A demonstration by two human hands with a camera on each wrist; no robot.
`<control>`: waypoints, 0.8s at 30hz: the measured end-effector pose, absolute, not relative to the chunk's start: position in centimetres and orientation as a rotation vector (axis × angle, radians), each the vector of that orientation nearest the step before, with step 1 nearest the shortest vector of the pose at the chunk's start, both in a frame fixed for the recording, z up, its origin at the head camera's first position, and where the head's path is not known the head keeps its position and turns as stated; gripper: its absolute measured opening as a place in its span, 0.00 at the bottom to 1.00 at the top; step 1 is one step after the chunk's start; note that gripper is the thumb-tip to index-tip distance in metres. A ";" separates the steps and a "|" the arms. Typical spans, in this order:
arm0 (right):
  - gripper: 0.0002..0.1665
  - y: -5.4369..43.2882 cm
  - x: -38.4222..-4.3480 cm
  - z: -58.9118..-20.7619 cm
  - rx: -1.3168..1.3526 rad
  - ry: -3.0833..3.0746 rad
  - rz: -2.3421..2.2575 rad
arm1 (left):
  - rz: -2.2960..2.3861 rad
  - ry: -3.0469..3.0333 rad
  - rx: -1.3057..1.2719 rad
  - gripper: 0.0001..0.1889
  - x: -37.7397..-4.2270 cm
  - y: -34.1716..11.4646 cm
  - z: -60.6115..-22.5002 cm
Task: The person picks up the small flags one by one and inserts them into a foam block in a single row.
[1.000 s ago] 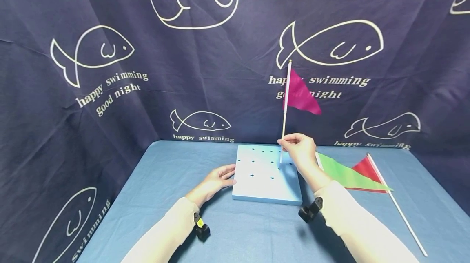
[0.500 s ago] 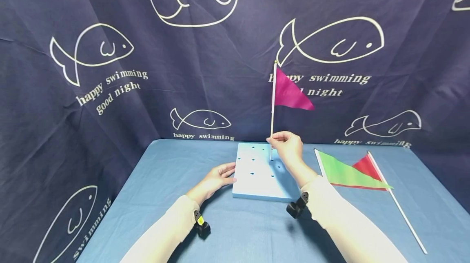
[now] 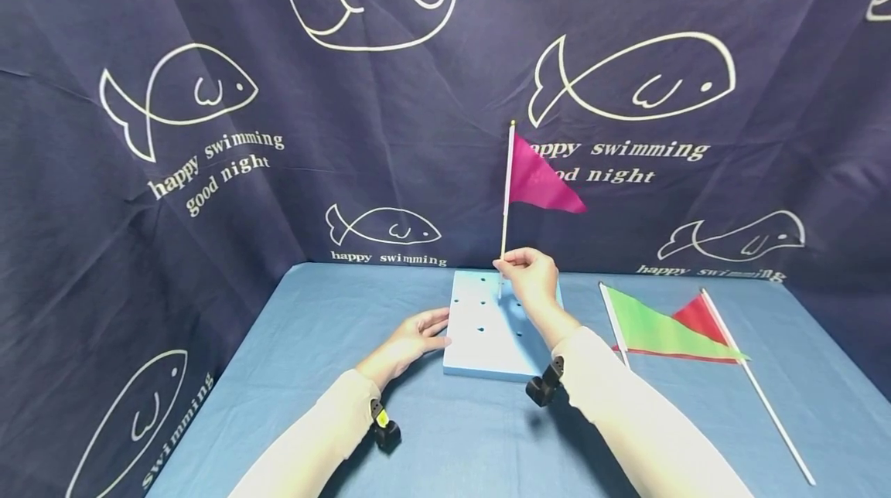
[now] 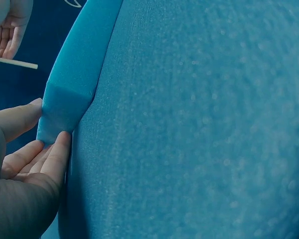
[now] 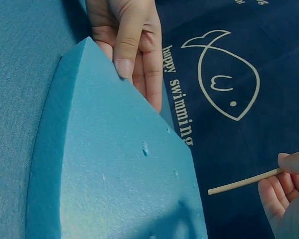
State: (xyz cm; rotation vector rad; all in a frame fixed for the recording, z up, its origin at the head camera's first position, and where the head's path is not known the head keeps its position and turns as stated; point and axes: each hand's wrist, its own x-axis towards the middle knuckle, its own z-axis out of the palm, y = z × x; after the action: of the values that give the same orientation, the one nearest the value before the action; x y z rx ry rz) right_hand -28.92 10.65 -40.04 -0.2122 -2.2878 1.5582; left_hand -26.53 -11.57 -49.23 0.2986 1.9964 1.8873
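Observation:
My right hand [image 3: 532, 279] pinches the wooden stick of a magenta triangular flag [image 3: 539, 177], held nearly upright over the far part of a light blue foam board [image 3: 487, 355]. The board's top has several small holes. In the right wrist view, the stick's bare lower end [image 5: 229, 187] shows apart from the board. My left hand [image 3: 407, 342] rests against the board's left side. Its fingers [image 4: 57, 159] lie fairly straight along that side, and its thumb [image 5: 125, 52] touches the upper edge. Part of the board is hidden behind my right hand and forearm.
To the right, a green flag [image 3: 654, 324] lies on the blue cloth [image 3: 418, 444], overlapping a red flag [image 3: 703, 318] with a long white stick. A dark blue curtain [image 3: 390, 134] printed with white fish hangs behind the table.
My right hand has carried the magenta flag leftward over the board, uncovering more of the green flag. My left hand has stayed at the board's left side.

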 end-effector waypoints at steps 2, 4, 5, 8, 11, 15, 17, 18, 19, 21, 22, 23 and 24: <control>0.08 10.5 -29.1 -40.2 -0.211 -2.285 1.548 | 1.882 1.998 0.299 0.33 -26.5 -11.5 -49.2; 0.08 10.3 -29.2 -40.3 -0.210 -2.280 1.553 | 1.877 1.998 0.301 0.33 -26.5 -11.5 -49.2; 0.08 10.2 -29.3 -40.4 -0.208 -2.276 1.558 | 1.877 1.996 0.300 0.33 -26.5 -11.5 -49.2; 0.08 10.0 -29.5 -40.6 -0.212 -2.264 1.573 | 1.876 1.998 0.306 0.33 -26.6 -11.6 -49.3; 0.08 9.7 -29.8 -40.8 -0.216 -2.262 1.586 | 1.879 1.997 0.306 0.33 -26.6 -11.6 -49.3; 0.08 9.4 -30.0 -41.0 -0.214 -2.260 1.591 | 1.891 1.990 0.304 0.33 -26.6 -11.6 -49.4; 0.07 9.2 -30.1 -41.1 -0.223 -2.265 1.587 | 1.896 1.986 0.310 0.32 -26.7 -11.5 -49.5; 0.07 9.2 -30.2 -41.2 -0.230 -2.265 1.588 | 1.897 1.984 0.314 0.32 -26.7 -11.5 -49.5; 0.07 9.1 -30.2 -41.2 -0.239 -2.269 1.587 | 1.899 1.983 0.320 0.32 -26.7 -11.5 -49.6; 0.08 8.9 -30.2 -41.3 -0.256 -2.276 1.595 | 1.904 1.980 0.320 0.32 -26.7 -11.5 -49.6; 0.08 8.8 -30.3 -41.4 -0.260 -2.279 1.596 | 1.903 1.984 0.324 0.32 -26.7 -11.5 -49.7; 0.08 8.7 -30.3 -41.5 -0.264 -2.278 1.603 | 1.906 1.983 0.321 0.32 -26.7 -11.5 -49.7; 0.08 8.7 -30.3 -41.5 -0.270 -2.277 1.608 | 1.908 1.983 0.318 0.32 -26.7 -11.5 -49.7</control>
State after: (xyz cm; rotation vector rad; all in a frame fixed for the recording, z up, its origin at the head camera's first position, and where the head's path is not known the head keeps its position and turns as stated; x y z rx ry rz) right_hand -30.27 8.66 -41.51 -0.2695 -2.2768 1.6076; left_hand -26.68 -11.55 -49.66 0.3184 1.9825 1.9076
